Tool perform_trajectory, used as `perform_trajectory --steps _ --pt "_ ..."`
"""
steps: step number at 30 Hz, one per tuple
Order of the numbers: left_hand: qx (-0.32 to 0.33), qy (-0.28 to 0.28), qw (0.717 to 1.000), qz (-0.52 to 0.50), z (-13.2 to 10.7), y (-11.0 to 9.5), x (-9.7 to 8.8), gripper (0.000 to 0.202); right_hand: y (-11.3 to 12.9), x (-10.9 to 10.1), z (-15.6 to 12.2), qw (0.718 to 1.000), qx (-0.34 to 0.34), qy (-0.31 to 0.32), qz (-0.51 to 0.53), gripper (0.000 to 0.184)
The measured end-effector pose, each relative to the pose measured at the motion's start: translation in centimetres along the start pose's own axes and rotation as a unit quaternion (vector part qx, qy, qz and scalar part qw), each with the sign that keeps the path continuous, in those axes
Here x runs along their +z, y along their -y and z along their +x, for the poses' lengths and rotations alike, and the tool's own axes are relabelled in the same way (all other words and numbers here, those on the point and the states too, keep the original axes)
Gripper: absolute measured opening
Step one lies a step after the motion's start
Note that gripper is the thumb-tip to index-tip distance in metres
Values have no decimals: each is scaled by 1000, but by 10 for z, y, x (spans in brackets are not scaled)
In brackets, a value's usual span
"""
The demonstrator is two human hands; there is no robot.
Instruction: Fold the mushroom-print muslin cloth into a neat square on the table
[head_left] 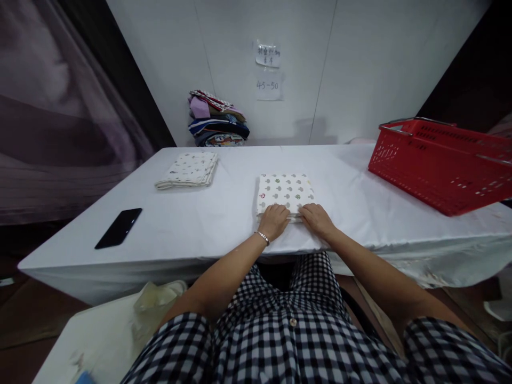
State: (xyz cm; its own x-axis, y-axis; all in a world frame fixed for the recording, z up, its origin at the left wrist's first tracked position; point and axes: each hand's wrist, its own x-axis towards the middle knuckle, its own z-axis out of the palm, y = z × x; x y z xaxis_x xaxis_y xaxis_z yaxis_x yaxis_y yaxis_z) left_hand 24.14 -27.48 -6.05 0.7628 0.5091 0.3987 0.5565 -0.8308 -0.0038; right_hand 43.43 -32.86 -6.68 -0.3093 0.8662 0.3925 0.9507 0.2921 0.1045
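Observation:
A folded white cloth (286,192) printed with rows of small grey tree-like shapes, a few of them red or green, lies flat on the table in front of me. My left hand (275,221) grips the left part of its near edge, fingers over the top layer. On the right part of that same edge my right hand (317,217) has its fingers closed in the same way. Both thumbs are hidden from view. Farther left on the table rests a second folded white cloth (188,169) with a small scattered print.
A red plastic basket (436,165) stands at the right of the white-covered table (192,224). Toward the left front lies a black phone (119,228). A stack of folded fabrics (218,125) sits by the back wall. Below left is a white stool (102,336) with a bag.

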Motion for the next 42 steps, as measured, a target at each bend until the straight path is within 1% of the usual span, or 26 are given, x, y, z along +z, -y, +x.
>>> perform_trajectory --steps 3,8,11,13,16,18,21,25,29,35,38,42 --pt "-13 9 1000 -2 -10 -11 2 18 4 -2 5 1000 -4 4 -1 20" --pt "-72 48 996 -22 -17 -22 8 17 8 5 16 1000 -15 7 -19 22" --pt "-102 68 992 -26 -14 -22 11 22 9 6 23 1000 -22 17 -14 18" --pt "-128 89 987 -28 -10 -20 14 26 10 4 25 999 -22 22 -6 17" --pt "-157 117 980 -31 -4 -18 18 30 17 -2 24 1000 -16 10 4 18" --pt "-163 123 979 -29 -2 -18 20 30 22 -3 20 1000 -11 5 5 18" --pt "-152 112 982 -23 -4 -18 19 30 26 0 14 1000 -4 15 0 18" --pt "-135 95 986 -11 -12 -19 13 29 21 6 12 1000 -13 14 -10 20" --pt "-135 89 987 -15 -18 -19 10 29 15 7 12 999 -29 12 -20 21" --pt "-140 61 987 -47 -26 -17 7 26 18 10 4 999 -36 2 -14 25" --pt "-141 25 989 -46 -28 -12 3 23 21 11 1 999 -29 -3 -14 27" --pt "-127 -52 990 -8 -23 -2 -4 20 25 10 0 1000 -15 -7 -18 28"
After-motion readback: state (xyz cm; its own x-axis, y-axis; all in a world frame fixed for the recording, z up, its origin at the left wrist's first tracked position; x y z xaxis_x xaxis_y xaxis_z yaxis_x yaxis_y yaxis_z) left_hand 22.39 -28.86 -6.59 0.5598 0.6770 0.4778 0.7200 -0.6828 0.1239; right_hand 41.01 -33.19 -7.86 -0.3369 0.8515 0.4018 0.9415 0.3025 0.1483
